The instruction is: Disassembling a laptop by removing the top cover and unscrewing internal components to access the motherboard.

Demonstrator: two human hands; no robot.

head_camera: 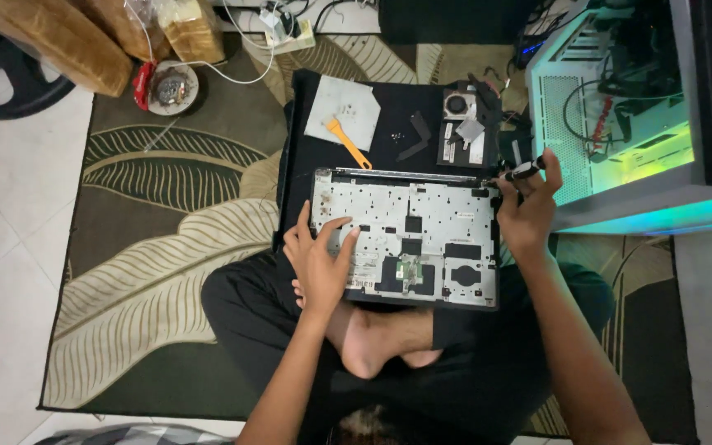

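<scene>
Pressing flat left hand (320,262) on grey stripped laptop chassis (409,239), steadying; right hand (527,210) grip clamping slim black screwdriver (525,171) at corner, keeping upright.

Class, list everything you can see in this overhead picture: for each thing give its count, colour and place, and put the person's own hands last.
Laptop chassis: one, silver-grey, opened, on the person's lap.
Black mat: one, beyond the chassis.
Grey plate: one, on the mat's left part.
Pry tool: one, orange, at the plate's near edge.
Cooling fan assembly: one, black and grey, on the mat's right part.
Desktop computer case: one, white, lit green inside, at right.
Rug: one, dark with pale leaf pattern, on the floor.
Round container: one, white, upper left on the rug.
Screwdriver: one, black, in the right hand.
Left hand: flat on the chassis's left side.
Right hand: at the chassis's top right corner.
</scene>
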